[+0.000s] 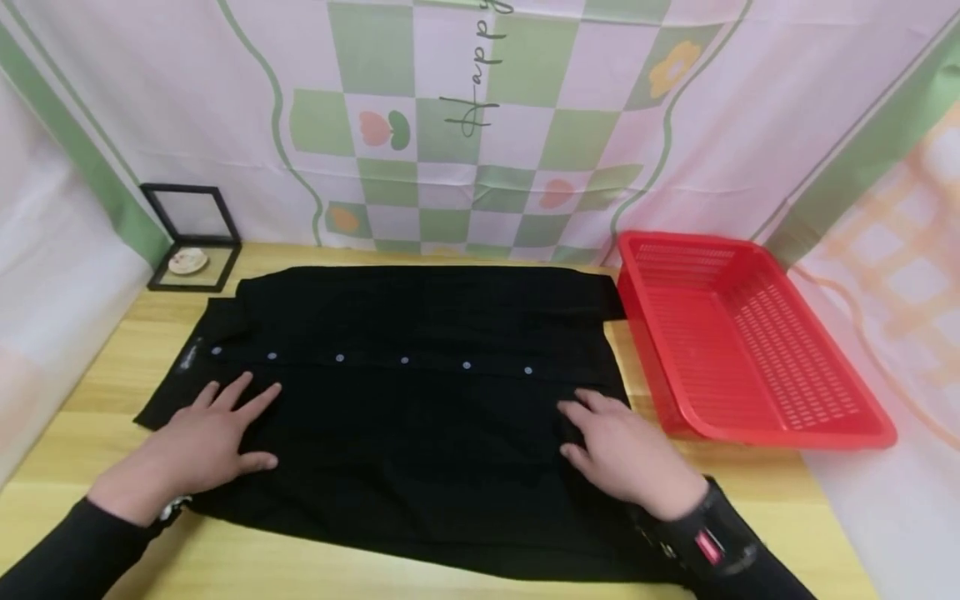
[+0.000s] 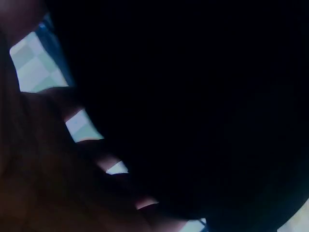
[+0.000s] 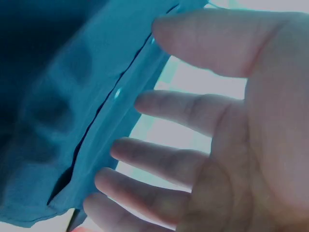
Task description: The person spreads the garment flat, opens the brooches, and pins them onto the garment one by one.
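Note:
A black button-up shirt (image 1: 420, 433) lies spread out, its row of several pale buttons (image 1: 405, 361) running left to right. My left hand (image 1: 198, 442) rests on its left part with fingers spread, just below the buttons. In the left wrist view the dark cloth (image 2: 193, 106) fills most of the frame, and the shadowed left hand (image 2: 63, 159) shows at its edge. My right hand (image 1: 626, 450) touches the shirt near its right edge, fingers lightly bent. The right wrist view shows the fingertips of the right hand (image 3: 193, 130) alongside the button strip, with nothing gripped.
An empty red plastic basket (image 1: 757, 437) stands at the right, close beside the shirt. At the back left is a black hinged frame (image 1: 217, 208) with a small round pale item (image 1: 187, 261) on it. Behind the wooden table (image 1: 97, 375) hangs a checked curtain (image 1: 450, 167).

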Tool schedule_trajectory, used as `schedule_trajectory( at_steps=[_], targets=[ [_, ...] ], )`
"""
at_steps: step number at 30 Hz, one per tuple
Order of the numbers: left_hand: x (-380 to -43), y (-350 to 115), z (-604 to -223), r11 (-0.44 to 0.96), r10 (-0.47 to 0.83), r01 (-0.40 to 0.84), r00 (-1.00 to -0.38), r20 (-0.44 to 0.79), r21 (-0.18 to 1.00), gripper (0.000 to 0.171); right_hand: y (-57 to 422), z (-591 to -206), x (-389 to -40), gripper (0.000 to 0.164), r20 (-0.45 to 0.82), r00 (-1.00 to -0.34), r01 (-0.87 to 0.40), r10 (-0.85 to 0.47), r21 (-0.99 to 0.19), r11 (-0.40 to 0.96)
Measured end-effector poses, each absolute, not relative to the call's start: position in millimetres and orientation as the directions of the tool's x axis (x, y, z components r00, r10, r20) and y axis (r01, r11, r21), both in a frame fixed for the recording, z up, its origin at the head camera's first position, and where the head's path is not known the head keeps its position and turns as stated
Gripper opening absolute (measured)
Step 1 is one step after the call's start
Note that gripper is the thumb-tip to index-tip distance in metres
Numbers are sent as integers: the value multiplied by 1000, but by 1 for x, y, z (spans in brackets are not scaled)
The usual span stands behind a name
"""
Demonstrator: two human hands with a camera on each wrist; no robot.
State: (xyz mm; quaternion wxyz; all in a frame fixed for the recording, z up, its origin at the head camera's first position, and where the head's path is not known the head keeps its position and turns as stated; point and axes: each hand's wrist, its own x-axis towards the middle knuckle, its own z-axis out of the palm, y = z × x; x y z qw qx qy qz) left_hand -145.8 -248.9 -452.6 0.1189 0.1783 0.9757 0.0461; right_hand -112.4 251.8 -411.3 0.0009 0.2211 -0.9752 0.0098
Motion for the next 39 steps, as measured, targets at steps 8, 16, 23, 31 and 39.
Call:
schedule_trajectory(
  at_steps=[8,16,23,31,39],
  targets=[
    [-163,-242,-440,918,397,391,-904,-160,64,65,254,-419,-166,38,-101,-960,-266,-262,28,964],
    [-204,-221,-432,845,535,535,-845,11,-25,25,258,-428,-193,31,-127,-988,-93,-89,27,995],
    [-225,-217,-441,850,521,524,-851,-60,-47,22,258,-427,-191,8,48,-995,-87,-88,26,996],
    [-231,-216,-443,854,513,518,-854,-79,-49,22,249,-402,-177,2,-198,-972,-138,-129,37,990],
    [-227,-216,-443,875,482,484,-870,-98,12,27,243,-383,-240,12,-301,-951,-72,-73,-15,997]
  ],
)
